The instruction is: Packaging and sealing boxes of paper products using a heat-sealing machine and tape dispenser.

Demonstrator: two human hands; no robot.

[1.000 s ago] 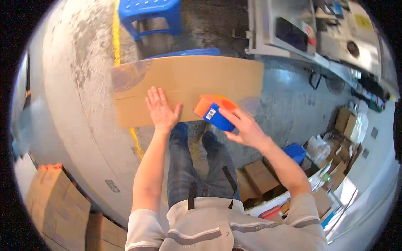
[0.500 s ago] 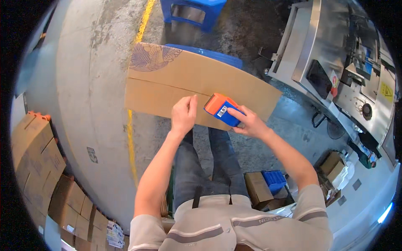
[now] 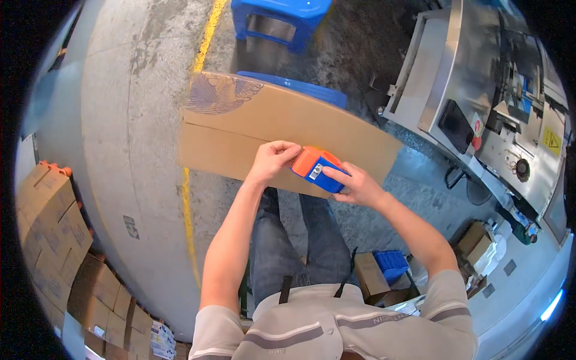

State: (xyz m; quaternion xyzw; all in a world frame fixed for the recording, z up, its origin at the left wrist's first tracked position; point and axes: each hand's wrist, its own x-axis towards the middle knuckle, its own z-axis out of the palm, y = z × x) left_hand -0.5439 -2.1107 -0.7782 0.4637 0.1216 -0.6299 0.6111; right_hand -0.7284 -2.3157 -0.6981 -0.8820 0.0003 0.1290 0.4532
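- Grey concrete floor (image 3: 120, 150), rough and stained, crossed by a worn yellow line (image 3: 187, 198).
- Metal machine (image 3: 480, 114) at the right, pale and smooth, boxy panels with a dark window.
- Stacked brown cartons (image 3: 54, 240) at the lower left, matte corrugated card.
- Flat cardboard box (image 3: 252, 129), long and tan, lying across the knees over a blue plastic stool (image 3: 300, 90); faint printed pattern at its left end, centre seam running along its length.
- Second blue stool (image 3: 279, 21) further off, glossy plastic, square top.
- Small blue crate (image 3: 391, 265) and open cartons beside the right leg.
- Right hand (image 3: 357, 186) closed around the tape dispenser (image 3: 317, 168), orange and blue plastic, pressed near the box's near edge.
- Left hand (image 3: 273, 159) loosely curled, fingertips touching the dispenser's orange end and resting on the cardboard.
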